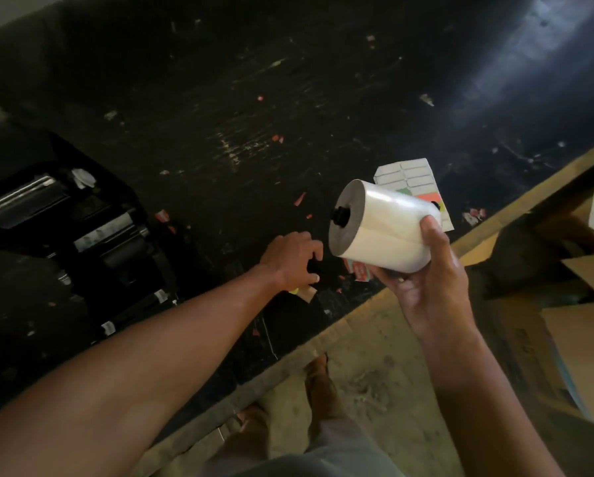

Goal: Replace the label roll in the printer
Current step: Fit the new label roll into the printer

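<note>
Head view: the printer (pixel 65 232) sits open at the far left of the black bench (pixel 240 98), its rollers and inner parts showing. Right of the printer, the left hand (pixel 293 259) reaches down to the bench top with its fingers (pixel 314 278) curled narrow around something small and dark; what it is cannot be told, nor whether they grip it. A yellow-and-tan scrap (pixel 302 292) lies under that hand. Farther right of the printer, the right hand (pixel 426 270) holds the white label roll (pixel 381 225) up off the bench, fingers wrapped under and around it, thumb on its near end. A black spindle (pixel 340 215) pokes from the roll's core, pointing back toward the printer. Just behind the roll a loose label sheet (pixel 409 173) lies on the bench. At the far right, past the bench's wooden edge, are cardboard boxes (pixel 584 342).
</note>
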Available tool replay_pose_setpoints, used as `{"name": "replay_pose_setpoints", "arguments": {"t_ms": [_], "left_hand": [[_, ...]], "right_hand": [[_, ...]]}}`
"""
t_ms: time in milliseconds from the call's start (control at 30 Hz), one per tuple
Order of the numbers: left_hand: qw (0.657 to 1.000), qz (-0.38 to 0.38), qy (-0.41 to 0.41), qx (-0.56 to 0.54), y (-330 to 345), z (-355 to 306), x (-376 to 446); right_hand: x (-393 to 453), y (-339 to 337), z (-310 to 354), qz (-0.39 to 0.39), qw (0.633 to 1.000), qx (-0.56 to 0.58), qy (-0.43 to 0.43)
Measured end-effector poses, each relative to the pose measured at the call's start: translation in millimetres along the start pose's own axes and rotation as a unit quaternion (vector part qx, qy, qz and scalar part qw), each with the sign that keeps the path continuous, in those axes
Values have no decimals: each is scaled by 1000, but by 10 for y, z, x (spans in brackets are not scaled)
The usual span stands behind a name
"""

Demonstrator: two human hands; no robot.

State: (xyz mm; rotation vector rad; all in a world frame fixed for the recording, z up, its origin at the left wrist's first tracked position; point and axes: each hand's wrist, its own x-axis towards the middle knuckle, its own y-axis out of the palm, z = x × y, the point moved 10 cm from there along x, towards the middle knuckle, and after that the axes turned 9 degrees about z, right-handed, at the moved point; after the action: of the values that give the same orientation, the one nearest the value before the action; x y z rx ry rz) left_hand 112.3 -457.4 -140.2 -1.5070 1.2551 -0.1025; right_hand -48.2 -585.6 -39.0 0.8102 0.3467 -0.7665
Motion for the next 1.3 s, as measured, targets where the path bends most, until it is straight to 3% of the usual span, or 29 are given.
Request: {"name": "replay_pose_setpoints", "arguments": {"t_ms": [167, 567, 667, 733, 800, 833, 900, 967, 1033, 1100, 1233, 1300], "left_hand": [[998, -33, 2, 46, -141, -11, 116], [997, -26, 10, 72, -247, -46, 158], [998, -62, 9, 31, -430, -28, 141], [994, -91, -4, -64, -618, 29, 67], [961, -93, -33, -258, -727, 166, -84], [919, -70, -40, -386, -710, 219, -188], [791, 4, -26, -612, -607, 203, -480], [702, 33, 11, -711, -561, 189, -806], [648, 28, 35, -761, -489, 242, -1096], [625, 7, 35, -780, -422, 320, -1350], [618, -82, 21, -781, -445, 565, -1766], [633, -142, 20, -761, -521, 712, -1995]], "right_hand": [[-23, -62, -41, -2, 1000, 0, -3], [-51, -413, -98, -33, 999, 4, -11], [-74, -519, -109, -46, 999, 1, -11], [-86, -518, -122, -45, 999, -2, -8], [-88, -445, -136, -43, 999, -14, -1], [-85, -391, -146, -43, 999, -18, 3], [-79, -268, -179, -45, 999, -23, 14], [-83, -104, -236, -29, 999, -33, 28], [-100, 107, -313, -1, 998, -44, 47], [-135, 332, -401, 23, 995, -58, 72], [-226, 789, -589, 72, 987, -101, 99], [-288, 998, -702, 92, 983, -125, 101]]}}
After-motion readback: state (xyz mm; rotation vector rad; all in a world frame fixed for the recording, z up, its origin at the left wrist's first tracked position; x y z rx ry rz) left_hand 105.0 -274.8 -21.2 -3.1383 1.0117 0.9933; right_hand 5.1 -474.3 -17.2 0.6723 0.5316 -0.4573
